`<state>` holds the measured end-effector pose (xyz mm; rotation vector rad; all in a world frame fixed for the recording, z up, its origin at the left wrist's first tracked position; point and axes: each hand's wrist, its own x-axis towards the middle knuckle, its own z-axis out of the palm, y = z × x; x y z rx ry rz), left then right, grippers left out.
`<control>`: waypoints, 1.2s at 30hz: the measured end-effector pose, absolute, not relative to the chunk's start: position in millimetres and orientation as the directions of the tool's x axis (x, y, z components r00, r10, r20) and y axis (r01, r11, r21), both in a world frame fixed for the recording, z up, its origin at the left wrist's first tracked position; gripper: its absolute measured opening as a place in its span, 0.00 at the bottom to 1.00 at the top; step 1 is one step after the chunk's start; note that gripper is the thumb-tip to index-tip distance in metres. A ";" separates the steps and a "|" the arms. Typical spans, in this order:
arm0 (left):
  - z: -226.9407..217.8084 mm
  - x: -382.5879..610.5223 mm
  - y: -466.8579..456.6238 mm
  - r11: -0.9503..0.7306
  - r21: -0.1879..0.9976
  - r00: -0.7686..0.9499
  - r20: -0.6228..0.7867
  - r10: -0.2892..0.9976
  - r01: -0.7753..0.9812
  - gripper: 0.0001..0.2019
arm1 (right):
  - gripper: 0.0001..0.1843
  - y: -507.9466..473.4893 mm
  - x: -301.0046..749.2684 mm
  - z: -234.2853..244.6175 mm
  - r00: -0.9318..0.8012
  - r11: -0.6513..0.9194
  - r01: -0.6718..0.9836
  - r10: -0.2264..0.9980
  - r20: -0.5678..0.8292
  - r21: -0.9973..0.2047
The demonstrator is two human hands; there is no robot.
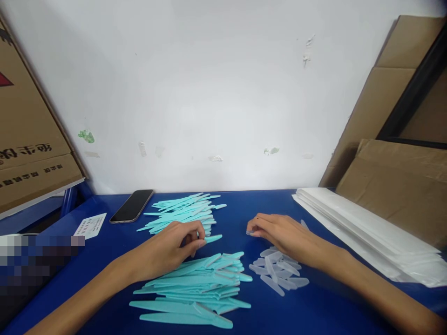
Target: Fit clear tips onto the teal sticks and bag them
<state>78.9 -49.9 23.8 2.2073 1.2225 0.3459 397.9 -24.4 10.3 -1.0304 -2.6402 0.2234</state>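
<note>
My left hand [176,245] rests on the blue table [314,311], fingers curled in a pinch on one teal plastic stick [213,238] at the edge of the far teal pile [181,214]. A second, larger pile of teal sticks [199,288] lies nearer to me, under my left wrist. My right hand [279,232] lies to the right, fingertips pinched together on a small clear plastic cap [249,232]. Just below that hand lies a heap of several clear caps [277,272].
A dark phone [132,206] and a white card [91,226] lie at the back left. A stack of white plastic sleeves [366,232] runs along the right. Cardboard boxes stand at the left [28,139] and right [401,186], against a white wall.
</note>
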 end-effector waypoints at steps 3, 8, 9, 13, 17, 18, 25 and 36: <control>18.3 78.4 -47.7 -0.449 0.549 0.494 0.075 0.866 0.705 0.17 | 0.17 -26.4 396.4 9.5 -0.686 0.735 0.617 0.678 0.266 -0.282; 10.8 80.3 -48.7 -0.502 0.494 0.488 0.170 0.856 0.710 0.14 | 0.16 -24.2 392.2 2.0 -0.680 0.766 0.550 0.642 0.354 -0.332; 10.2 81.3 -49.0 -0.514 0.490 0.495 0.181 0.850 0.703 0.14 | 0.16 -24.6 390.4 1.1 -0.672 0.768 0.540 0.640 0.372 -0.344; 11.2 86.4 -49.3 -0.565 0.476 0.529 0.223 0.819 0.674 0.14 | 0.14 -30.5 381.9 0.0 -0.658 0.786 0.498 0.618 0.431 -0.367; 12.6 90.5 -50.7 -0.614 0.466 0.532 0.310 0.788 0.637 0.13 | 0.14 -37.0 376.2 -1.5 -0.649 0.806 0.479 0.592 0.478 -0.348; 12.6 90.9 -51.4 -0.619 0.468 0.531 0.322 0.784 0.631 0.13 | 0.14 -37.9 375.3 -2.0 -0.648 0.807 0.482 0.590 0.482 -0.341; 9.5 94.1 -55.0 -0.666 0.475 0.556 0.371 0.744 0.575 0.12 | 0.15 -41.0 368.3 -2.8 -0.657 0.829 0.459 0.559 0.505 -0.320; -1.5 109.0 -69.0 -0.787 0.439 0.546 0.567 0.617 0.434 0.13 | 0.22 -56.4 362.7 -7.0 -0.665 0.905 0.381 0.411 0.624 -0.189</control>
